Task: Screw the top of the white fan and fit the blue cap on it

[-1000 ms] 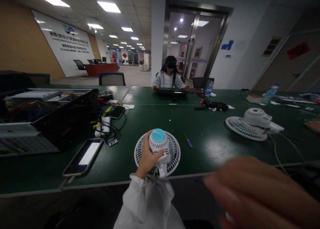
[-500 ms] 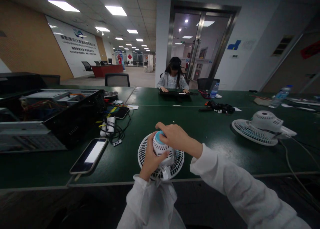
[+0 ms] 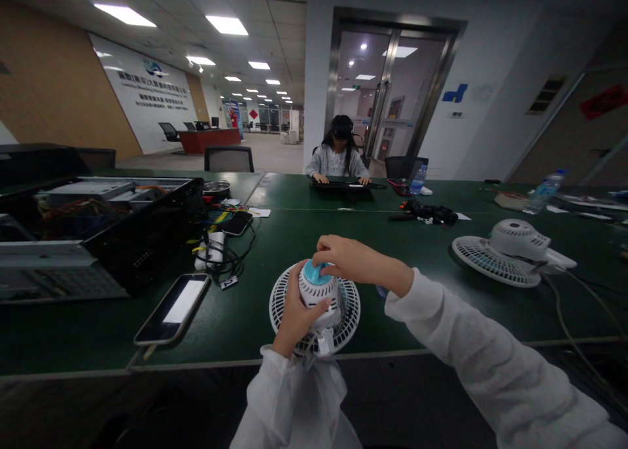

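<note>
A small white fan (image 3: 343, 315) lies grille-down near the front edge of the green table (image 3: 407, 259), its motor housing pointing up with a blue cap (image 3: 314, 276) on top. My left hand (image 3: 297, 318) is wrapped round the white housing from below. My right hand (image 3: 350, 259) reaches in from the right and its fingers pinch the blue cap from above.
A phone (image 3: 171, 308) with a lit screen lies left of the fan, tangled cables (image 3: 216, 252) and an open black case (image 3: 98, 223) behind it. A second white fan (image 3: 510, 252) lies to the right. Another person (image 3: 338, 158) sits across the table.
My right hand came in from the blurred lower right and closed on the blue cap. Between half a second ago and now the cap sits slightly higher under its fingers. The left hand kept its hold.
</note>
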Tool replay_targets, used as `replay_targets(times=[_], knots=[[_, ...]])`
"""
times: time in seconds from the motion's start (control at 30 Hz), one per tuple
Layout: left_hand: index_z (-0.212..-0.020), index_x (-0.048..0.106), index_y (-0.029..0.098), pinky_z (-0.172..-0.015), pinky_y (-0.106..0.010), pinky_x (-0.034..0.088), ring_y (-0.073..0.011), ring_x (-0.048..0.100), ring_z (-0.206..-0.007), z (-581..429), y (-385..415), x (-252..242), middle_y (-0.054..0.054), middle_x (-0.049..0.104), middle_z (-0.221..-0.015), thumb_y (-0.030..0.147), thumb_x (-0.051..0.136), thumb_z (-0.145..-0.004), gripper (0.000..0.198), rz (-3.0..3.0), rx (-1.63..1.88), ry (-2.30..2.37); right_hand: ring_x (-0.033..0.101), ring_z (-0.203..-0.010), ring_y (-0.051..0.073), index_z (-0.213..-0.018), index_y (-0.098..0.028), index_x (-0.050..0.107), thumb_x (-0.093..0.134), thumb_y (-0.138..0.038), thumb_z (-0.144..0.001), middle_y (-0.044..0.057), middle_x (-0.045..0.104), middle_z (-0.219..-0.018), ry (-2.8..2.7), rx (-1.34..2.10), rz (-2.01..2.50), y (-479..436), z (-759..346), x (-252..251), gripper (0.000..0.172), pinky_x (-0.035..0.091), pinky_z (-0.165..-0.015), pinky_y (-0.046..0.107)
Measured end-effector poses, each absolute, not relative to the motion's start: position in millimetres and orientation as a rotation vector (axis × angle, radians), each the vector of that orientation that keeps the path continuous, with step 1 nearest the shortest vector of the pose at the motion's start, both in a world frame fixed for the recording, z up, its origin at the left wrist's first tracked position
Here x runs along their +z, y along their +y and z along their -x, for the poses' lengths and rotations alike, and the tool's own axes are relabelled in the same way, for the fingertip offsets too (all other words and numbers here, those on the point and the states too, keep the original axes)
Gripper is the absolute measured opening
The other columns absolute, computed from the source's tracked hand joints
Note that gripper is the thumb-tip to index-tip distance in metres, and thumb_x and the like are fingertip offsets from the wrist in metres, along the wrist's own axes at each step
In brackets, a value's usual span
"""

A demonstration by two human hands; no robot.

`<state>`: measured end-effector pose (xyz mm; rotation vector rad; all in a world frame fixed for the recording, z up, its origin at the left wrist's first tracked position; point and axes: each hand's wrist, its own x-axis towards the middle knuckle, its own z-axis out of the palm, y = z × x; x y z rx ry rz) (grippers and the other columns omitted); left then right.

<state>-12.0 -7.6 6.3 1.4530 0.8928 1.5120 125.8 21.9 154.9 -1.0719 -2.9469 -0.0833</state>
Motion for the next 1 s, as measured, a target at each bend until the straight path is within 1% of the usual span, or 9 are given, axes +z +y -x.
replay_targets(times=[0.2,0.33,0.43,0.57,0.67,0.73,0.8,0.9,1.0], knots=[[-0.127,0.037,0.021,-0.103,-0.042,0.036,-0.0270,0.048,-0.119,13.3,-7.0,3.5,-0.010,0.047,-0.127,0.036,0.072,-0.065,0.072,-1.469,1.519,0.916,0.053,-0.089,0.020,-0.100,-0.014,0.063,0.053,-0.025,-0.089,0.011,0.058,-0.102,-2.954,-0.309,0.960,24.1,-122.2,145.6,0.020,0.041,-0.076,0.033],[-0.128,0.036,0.022,-0.103,-0.042,0.036,-0.0268,0.048,-0.120,11.7,-7.2,3.7,-0.010,0.047,-0.128,0.035,0.072,-0.066,0.073,-1.501,1.517,0.947,0.052,-0.088,0.020,-0.094,-0.010,0.063,0.050,-0.028,-0.089,0.012,0.058,-0.098,-2.883,-0.313,1.019,19.7,-116.4,137.6,0.023,0.040,-0.076,0.033],[-0.129,0.036,0.022,-0.107,-0.043,0.032,-0.0271,0.043,-0.125,10.1,-9.1,6.1,-0.010,0.045,-0.131,0.035,0.071,-0.067,0.072,-1.552,1.538,0.980,0.052,-0.088,0.020,-0.093,-0.009,0.061,0.049,-0.028,-0.089,0.012,0.059,-0.098,-2.746,-0.248,1.175,10.4,-110.9,126.1,0.023,0.041,-0.077,0.032],[-0.132,0.035,0.023,-0.113,-0.047,0.021,-0.0265,0.031,-0.135,22.2,-13.7,2.6,-0.011,0.039,-0.139,0.044,0.060,-0.077,0.064,-1.646,1.508,1.042,0.055,-0.090,0.021,-0.102,-0.009,0.056,0.048,-0.028,-0.089,0.012,0.060,-0.100,-2.476,-0.070,1.373,-2.7,-105.1,107.8,0.024,0.042,-0.080,0.034],[-0.129,0.040,0.021,-0.113,-0.051,0.016,-0.0282,0.029,-0.136,44.8,-15.0,-12.7,-0.013,0.039,-0.139,0.048,0.053,-0.080,0.057,-1.547,1.570,1.407,0.055,-0.101,0.022,-0.115,-0.013,0.052,0.046,-0.023,-0.090,0.012,0.060,-0.111,-2.307,0.033,1.393,-5.8,-102.5,98.5,0.028,0.042,-0.087,0.036],[-0.123,0.044,0.015,-0.110,-0.054,0.022,-0.0335,0.033,-0.133,59.9,-14.3,-26.0,-0.020,0.041,-0.134,0.052,0.059,-0.073,0.064,-1.350,1.570,1.681,0.054,-0.106,0.022,-0.117,-0.015,0.054,0.043,-0.021,-0.091,0.010,0.060,-0.116,-2.254,0.080,1.372,-4.4,-100.4,94.9,0.029,0.041,-0.090,0.035],[-0.121,0.046,0.013,-0.104,-0.053,0.032,-0.0341,0.046,-0.122,70.0,-13.1,-36.4,-0.022,0.046,-0.128,0.052,0.063,-0.069,0.067,-1.161,1.481,1.768,0.054,-0.108,0.020,-0.115,-0.015,0.058,0.040,-0.020,-0.092,0.010,0.060,-0.117,-2.205,0.125,1.358,-1.8,-97.4,91.6,0.029,0.040,-0.094,0.034],[-0.111,0.053,0.012,-0.092,-0.046,0.044,-0.0292,0.061,-0.101,71.3,-12.1,-39.2,-0.017,0.060,-0.109,0.051,0.066,-0.067,0.060,-0.970,1.353,1.673,0.052,-0.112,0.019,-0.116,-0.012,0.059,0.035,-0.019,-0.093,0.012,0.061,-0.119,-2.098,0.157,1.359,2.0,-91.8,84.1,0.034,0.038,-0.100,0.033],[-0.088,0.060,0.010,-0.077,-0.037,0.050,-0.0245,0.066,-0.081,59.6,-13.3,-28.2,-0.010,0.067,-0.080,0.044,0.071,-0.063,0.044,-0.773,1.363,1.341,0.052,-0.113,0.022,-0.118,-0.010,0.059,0.035,-0.021,-0.092,0.014,0.061,-0.118,-1.958,0.148,1.402,4.7,-90.0,73.5,0.036,0.038,-0.100,0.036]])
